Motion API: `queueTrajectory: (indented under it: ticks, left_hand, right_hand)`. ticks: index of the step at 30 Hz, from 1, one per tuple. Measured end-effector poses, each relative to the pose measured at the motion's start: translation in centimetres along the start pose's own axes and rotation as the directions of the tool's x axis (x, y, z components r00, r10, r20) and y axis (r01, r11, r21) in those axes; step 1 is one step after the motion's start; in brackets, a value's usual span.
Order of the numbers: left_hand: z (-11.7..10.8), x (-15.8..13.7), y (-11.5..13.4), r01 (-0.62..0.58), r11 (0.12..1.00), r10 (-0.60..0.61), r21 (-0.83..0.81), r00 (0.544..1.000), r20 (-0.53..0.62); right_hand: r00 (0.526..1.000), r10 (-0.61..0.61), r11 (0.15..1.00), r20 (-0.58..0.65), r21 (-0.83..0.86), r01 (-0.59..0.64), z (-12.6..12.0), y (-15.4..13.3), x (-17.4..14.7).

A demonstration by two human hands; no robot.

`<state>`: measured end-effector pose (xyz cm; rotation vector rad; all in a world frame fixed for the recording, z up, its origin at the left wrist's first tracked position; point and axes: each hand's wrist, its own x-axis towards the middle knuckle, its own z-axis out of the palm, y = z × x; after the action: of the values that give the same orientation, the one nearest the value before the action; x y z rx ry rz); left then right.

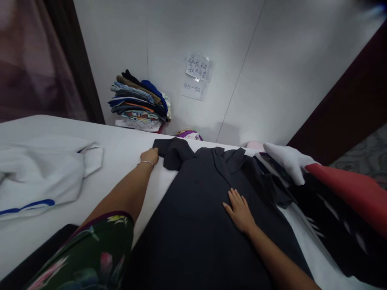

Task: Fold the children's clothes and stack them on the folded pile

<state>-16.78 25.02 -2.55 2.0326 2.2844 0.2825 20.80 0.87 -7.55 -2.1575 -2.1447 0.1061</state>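
A dark grey coat (pixel 193 225) lies spread on the white table, its collar toward the wall and its lower part running out of view at the bottom. My left hand (pixel 150 156) is closed on the end of the coat's left-side sleeve, which is bunched and bent near the shoulder. On the coat's front, right of the middle, my right hand (pixel 241 211) rests flat with fingers stretched out. The other sleeve (pixel 276 187) hangs out to the right, against the clothes there.
White clothing with a blue stripe (pixel 45 173) lies on the table (pixel 121 139) at left. Folded garments (pixel 139 100) are stacked by the wall. Handwritten paper signs (pixel 197 72) hang above. Black, red and white clothes (pixel 341 209) are heaped at right. Dark cloth (pixel 39 249) lies lower left.
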Motion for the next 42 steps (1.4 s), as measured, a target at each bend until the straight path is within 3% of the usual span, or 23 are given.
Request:
queueTrajectory:
  ticks: [4, 10, 13, 17, 19, 21, 26, 30, 32, 36, 42]
  left_hand:
    - [-3.5, 0.4, -1.8, 0.047, 0.999, -0.045, 0.027, 0.994, -0.098]
    - [-11.2, 0.0, -9.4, 0.252, 0.966, -0.223, 0.053, 0.924, -0.312]
    - [-11.5, -1.1, -12.0, 0.287, 0.955, -0.254, 0.077, 0.923, -0.288]
    - [-9.0, -3.4, -12.6, 0.312, 0.949, -0.305, 0.045, 0.945, -0.117]
    - [-8.0, -4.5, -11.6, 0.313, 0.95, -0.312, -0.004, 0.945, -0.097]
    - [-7.6, -5.3, -9.8, 0.248, 0.967, -0.253, -0.055, 0.955, -0.155]
    - [-6.1, -7.0, -0.9, -0.15, 0.982, 0.119, -0.114, 0.962, -0.245]
    - [-2.7, -9.0, 7.3, -0.516, 0.83, 0.477, -0.213, 0.854, -0.207]
    - [-0.6, -10.0, 9.7, -0.545, 0.808, 0.533, -0.222, 0.838, -0.119]
    - [2.9, -11.0, 10.3, -0.439, 0.877, 0.454, -0.196, 0.89, 0.039]
    - [4.7, -10.5, 9.0, -0.443, 0.881, 0.453, -0.167, 0.891, 0.025]
  right_hand:
    - [1.0, -0.003, 1.0, -0.011, 0.009, 0.003, 0.1, 0.1, 0.0]
    - [1.0, 0.001, 1.0, -0.013, 0.007, -0.001, 0.4, 0.3, 0.2]
    - [1.0, 0.001, 1.0, -0.01, 0.006, -0.001, 0.5, 0.3, 0.3]
    - [1.0, 0.002, 1.0, -0.001, -0.006, -0.002, 0.5, 0.4, 0.4]
    - [1.0, 0.001, 1.0, 0.007, -0.018, -0.001, 0.3, 0.3, 0.4]
    - [1.0, 0.003, 1.0, 0.014, -0.025, -0.003, 0.1, 0.1, 0.4]
    - [1.0, 0.004, 1.0, 0.025, -0.023, -0.004, -0.5, -0.3, 0.3]
    - [1.0, 0.007, 1.0, 0.026, -0.011, -0.007, -0.8, -0.5, 0.3]
    - [0.999, 0.013, 1.0, 0.031, -0.004, -0.013, -0.9, -0.5, 0.4]
    - [0.999, 0.017, 1.0, 0.038, 0.021, -0.017, -1.0, -0.5, 0.4]
    - [1.0, 0.004, 0.998, 0.028, 0.061, -0.005, -1.3, -0.7, 0.4]
